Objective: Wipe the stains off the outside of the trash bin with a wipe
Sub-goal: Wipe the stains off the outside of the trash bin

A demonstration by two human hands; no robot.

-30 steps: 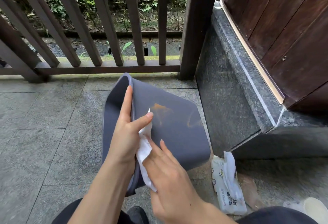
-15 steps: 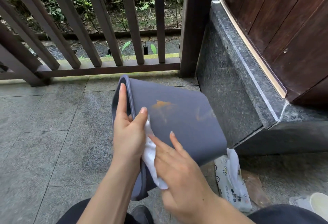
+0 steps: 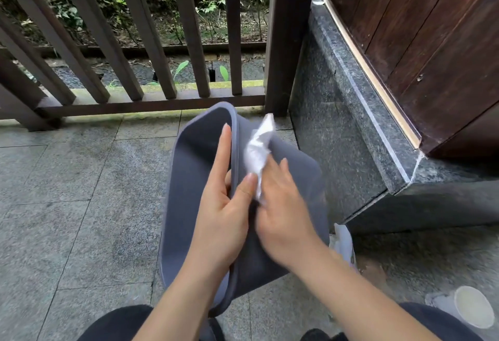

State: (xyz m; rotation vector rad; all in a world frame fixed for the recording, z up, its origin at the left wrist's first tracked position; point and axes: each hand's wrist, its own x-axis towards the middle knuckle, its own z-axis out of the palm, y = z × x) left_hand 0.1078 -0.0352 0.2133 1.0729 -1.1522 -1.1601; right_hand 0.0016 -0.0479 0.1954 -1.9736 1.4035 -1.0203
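Knees in dark trousers at the bottom edge. A pale cup [image 3: 471,310] sits on the floor [image 3: 67,205] at lower right. Left hand [image 3: 224,214] is clamped on the bin [image 3: 194,178] rim, fingers inside, thumb outside. The grey bin lies tilted on its side over the paving. Right hand [image 3: 283,214], blurred, presses a white wipe [image 3: 258,151] flat against the bin's outer wall. A pack [image 3: 344,240] shows just right of the bin. Beyond stand the stone step [image 3: 337,124], railing [image 3: 151,103] and wooden door [image 3: 432,30].
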